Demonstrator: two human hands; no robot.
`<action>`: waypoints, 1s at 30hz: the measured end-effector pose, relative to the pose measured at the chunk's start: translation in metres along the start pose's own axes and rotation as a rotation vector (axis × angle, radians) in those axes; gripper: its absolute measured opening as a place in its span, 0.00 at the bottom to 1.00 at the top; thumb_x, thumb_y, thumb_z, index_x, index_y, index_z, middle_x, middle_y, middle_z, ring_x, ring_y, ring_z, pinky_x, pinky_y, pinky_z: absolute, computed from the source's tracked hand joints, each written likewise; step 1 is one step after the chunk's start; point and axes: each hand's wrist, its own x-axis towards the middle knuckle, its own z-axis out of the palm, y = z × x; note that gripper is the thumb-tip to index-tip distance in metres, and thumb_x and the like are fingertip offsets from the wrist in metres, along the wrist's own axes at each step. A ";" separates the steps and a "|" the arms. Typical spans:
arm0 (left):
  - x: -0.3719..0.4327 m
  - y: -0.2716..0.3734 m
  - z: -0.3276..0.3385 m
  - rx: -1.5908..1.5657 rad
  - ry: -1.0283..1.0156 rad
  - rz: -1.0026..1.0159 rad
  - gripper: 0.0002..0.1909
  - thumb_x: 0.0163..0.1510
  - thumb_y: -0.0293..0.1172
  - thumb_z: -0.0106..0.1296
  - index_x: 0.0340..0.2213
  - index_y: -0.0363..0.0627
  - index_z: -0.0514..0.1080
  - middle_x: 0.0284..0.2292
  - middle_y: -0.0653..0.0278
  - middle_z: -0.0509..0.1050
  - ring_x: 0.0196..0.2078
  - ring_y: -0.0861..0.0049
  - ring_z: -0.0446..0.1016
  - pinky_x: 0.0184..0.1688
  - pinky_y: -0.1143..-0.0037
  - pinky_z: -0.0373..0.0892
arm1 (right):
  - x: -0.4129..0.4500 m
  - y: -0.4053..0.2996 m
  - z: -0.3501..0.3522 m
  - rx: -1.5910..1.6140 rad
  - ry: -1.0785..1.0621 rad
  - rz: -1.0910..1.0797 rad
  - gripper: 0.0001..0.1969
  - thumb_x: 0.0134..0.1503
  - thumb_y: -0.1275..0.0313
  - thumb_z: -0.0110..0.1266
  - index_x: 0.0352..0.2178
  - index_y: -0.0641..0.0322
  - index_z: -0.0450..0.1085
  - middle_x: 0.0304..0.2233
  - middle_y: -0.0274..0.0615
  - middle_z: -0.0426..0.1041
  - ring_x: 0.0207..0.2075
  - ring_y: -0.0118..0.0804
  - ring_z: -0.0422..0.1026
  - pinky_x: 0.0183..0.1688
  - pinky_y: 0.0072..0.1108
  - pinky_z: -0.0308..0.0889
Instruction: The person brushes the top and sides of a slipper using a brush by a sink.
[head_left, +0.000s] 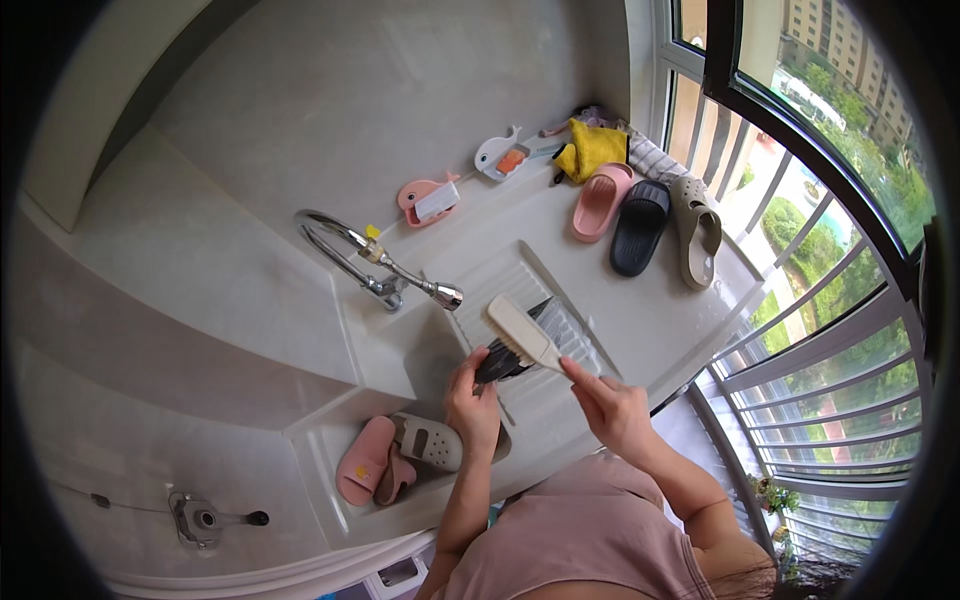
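Note:
My left hand (474, 409) grips the near end of a dark slipper (501, 363) over the ribbed washboard (491, 285) of the sink. In my right hand (613, 409) is the handle of a cream scrubbing brush (520, 327), its bristles against or just above the slipper. The brush hides part of the slipper. On the counter at the upper right lie a pink slipper (602, 202), a black slide (640, 229) and a taupe clog (697, 236). A pink slide (366, 461), a beige clog (431, 441) and a brownish-pink shoe (395, 478) sit in the lower left recess.
A chrome faucet (448, 295) arches over the basin beside the washboard. Along the wall stand a pink whale soap dish (427, 202) and a white whale soap dish (496, 156). A yellow cloth (596, 150) lies behind the slippers. A railed window (795, 247) borders the right side.

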 end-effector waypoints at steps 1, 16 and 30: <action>0.004 0.014 -0.001 0.053 0.006 0.003 0.16 0.51 0.12 0.54 0.42 0.36 0.74 0.41 0.58 0.76 0.43 0.73 0.76 0.45 0.77 0.74 | 0.004 0.015 0.002 0.056 0.085 0.045 0.24 0.57 0.71 0.57 0.56 0.43 0.68 0.15 0.40 0.66 0.15 0.47 0.66 0.20 0.34 0.63; 0.015 0.033 0.006 0.220 0.081 0.198 0.19 0.40 0.14 0.59 0.38 0.40 0.77 0.34 0.61 0.77 0.39 0.62 0.71 0.43 0.68 0.67 | 0.008 0.023 0.007 0.112 0.122 0.069 0.26 0.57 0.75 0.57 0.57 0.44 0.67 0.17 0.42 0.66 0.15 0.46 0.67 0.19 0.32 0.62; 0.032 0.026 0.027 0.234 0.072 0.275 0.21 0.35 0.21 0.65 0.36 0.44 0.76 0.34 0.64 0.76 0.43 0.64 0.71 0.49 0.66 0.61 | 0.011 0.004 -0.004 -0.282 0.188 -0.023 0.29 0.54 0.70 0.61 0.58 0.40 0.66 0.15 0.32 0.57 0.10 0.32 0.57 0.13 0.26 0.55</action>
